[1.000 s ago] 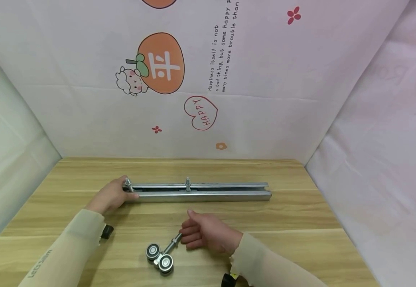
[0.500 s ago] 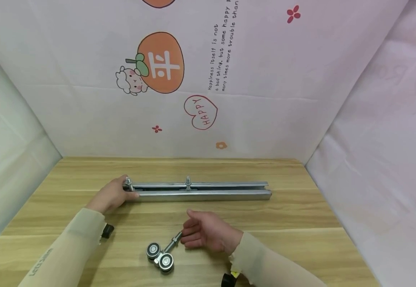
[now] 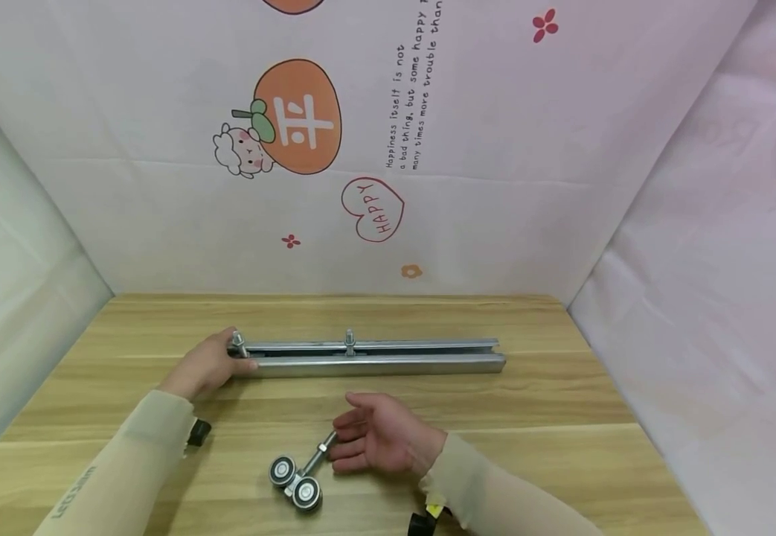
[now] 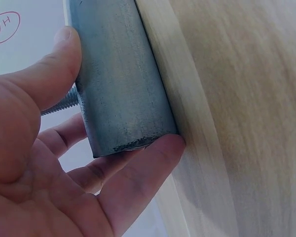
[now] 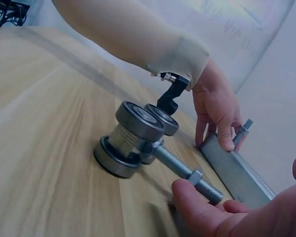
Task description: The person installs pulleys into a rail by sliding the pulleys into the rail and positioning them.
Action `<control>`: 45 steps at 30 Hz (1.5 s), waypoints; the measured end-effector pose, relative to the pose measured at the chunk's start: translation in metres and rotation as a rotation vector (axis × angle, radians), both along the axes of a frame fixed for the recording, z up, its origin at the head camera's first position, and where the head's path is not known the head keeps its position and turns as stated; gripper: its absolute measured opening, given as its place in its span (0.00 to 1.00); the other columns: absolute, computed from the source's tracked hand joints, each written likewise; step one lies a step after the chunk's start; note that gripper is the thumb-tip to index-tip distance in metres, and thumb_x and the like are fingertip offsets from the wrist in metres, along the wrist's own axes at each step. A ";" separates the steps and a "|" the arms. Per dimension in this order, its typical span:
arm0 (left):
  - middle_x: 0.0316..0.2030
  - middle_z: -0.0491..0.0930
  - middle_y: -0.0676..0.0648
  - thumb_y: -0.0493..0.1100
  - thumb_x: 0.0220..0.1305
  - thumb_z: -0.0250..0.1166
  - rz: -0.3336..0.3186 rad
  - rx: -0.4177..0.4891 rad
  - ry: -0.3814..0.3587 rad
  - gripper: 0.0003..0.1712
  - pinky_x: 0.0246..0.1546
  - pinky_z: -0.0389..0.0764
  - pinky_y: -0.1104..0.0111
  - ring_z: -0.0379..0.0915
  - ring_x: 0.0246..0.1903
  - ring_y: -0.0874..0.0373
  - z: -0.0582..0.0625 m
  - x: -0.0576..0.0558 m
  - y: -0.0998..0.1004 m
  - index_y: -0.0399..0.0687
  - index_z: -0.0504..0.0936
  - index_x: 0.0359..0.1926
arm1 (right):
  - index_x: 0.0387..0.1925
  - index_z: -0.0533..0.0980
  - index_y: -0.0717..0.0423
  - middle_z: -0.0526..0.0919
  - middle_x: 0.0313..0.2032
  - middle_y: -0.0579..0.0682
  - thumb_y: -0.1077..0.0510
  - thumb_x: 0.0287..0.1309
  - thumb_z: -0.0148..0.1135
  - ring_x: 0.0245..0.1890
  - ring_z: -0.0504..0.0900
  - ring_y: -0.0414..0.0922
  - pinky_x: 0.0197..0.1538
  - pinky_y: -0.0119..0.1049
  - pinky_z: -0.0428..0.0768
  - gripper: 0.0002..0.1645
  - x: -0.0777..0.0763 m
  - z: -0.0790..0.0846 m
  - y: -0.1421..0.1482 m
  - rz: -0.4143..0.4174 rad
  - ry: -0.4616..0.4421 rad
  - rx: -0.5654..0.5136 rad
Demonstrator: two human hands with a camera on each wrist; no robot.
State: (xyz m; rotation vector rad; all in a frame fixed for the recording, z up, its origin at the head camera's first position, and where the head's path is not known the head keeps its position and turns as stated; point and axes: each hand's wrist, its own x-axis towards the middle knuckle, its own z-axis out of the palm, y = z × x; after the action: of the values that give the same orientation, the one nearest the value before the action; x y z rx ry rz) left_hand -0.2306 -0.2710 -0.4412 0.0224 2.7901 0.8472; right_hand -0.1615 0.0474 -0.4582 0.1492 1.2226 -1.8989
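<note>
My left hand (image 3: 207, 365) grips the left end of a silver metal track (image 3: 388, 365). In the left wrist view, the thumb (image 4: 64, 54) lies along the track's edge and the other fingers reach round its end. Two threaded bolts stand up from the track's slot, one beside that hand and one (image 3: 350, 341) near mid-length. A roller trolley (image 3: 297, 484) with several wheels lies on the table closer to me, its bolt pointing up and right. Beside the bolt's tip, my right hand (image 3: 388, 435) has its fingers loosely extended; whether they touch the bolt cannot be told.
The wood-grain table (image 3: 528, 454) extends to the right of my right arm. A white printed cloth (image 3: 495, 223) hangs behind it, with more white cloth on both sides. Black camera mounts (image 3: 199, 433) sit at the wrists.
My right hand has shifted slightly, its fingers a little lower beside the trolley's bolt. The left hand keeps its grip on the track. The head view has drifted a little.
</note>
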 end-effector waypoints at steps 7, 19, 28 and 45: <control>0.63 0.55 0.25 0.60 0.56 0.65 -0.008 -0.004 -0.001 0.56 0.57 0.55 0.40 0.50 0.61 0.29 0.000 0.000 0.000 0.29 0.46 0.69 | 0.57 0.60 0.75 0.69 0.50 0.68 0.42 0.60 0.54 0.47 0.75 0.62 0.51 0.55 0.72 0.41 0.005 -0.002 -0.004 -0.033 0.018 0.023; 0.63 0.54 0.24 0.60 0.56 0.66 0.000 0.003 0.002 0.57 0.57 0.55 0.41 0.50 0.61 0.28 -0.001 0.001 0.000 0.30 0.45 0.70 | 0.52 0.63 0.77 0.75 0.43 0.67 0.45 0.58 0.54 0.43 0.77 0.61 0.47 0.51 0.75 0.37 0.016 0.001 -0.022 -0.012 0.087 0.125; 0.64 0.52 0.24 0.62 0.55 0.65 0.007 0.004 -0.005 0.59 0.57 0.53 0.40 0.48 0.61 0.28 -0.002 0.002 -0.002 0.30 0.44 0.70 | 0.39 0.76 0.64 0.81 0.38 0.64 0.51 0.57 0.56 0.31 0.82 0.51 0.33 0.41 0.80 0.19 0.007 0.003 -0.031 0.238 0.187 0.259; 0.64 0.50 0.24 0.63 0.55 0.65 0.003 0.010 -0.010 0.60 0.57 0.52 0.39 0.46 0.61 0.27 -0.002 0.001 -0.001 0.30 0.42 0.70 | 0.39 0.74 0.59 0.80 0.40 0.65 0.52 0.57 0.52 0.34 0.80 0.50 0.38 0.40 0.79 0.15 -0.006 -0.006 -0.036 0.325 0.086 0.149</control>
State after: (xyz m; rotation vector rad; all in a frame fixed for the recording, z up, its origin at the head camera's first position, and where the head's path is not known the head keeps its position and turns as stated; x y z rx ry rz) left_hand -0.2294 -0.2724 -0.4431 0.0159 2.7775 0.8599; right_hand -0.1674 0.0118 -0.4647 -0.0514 1.3569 -1.5477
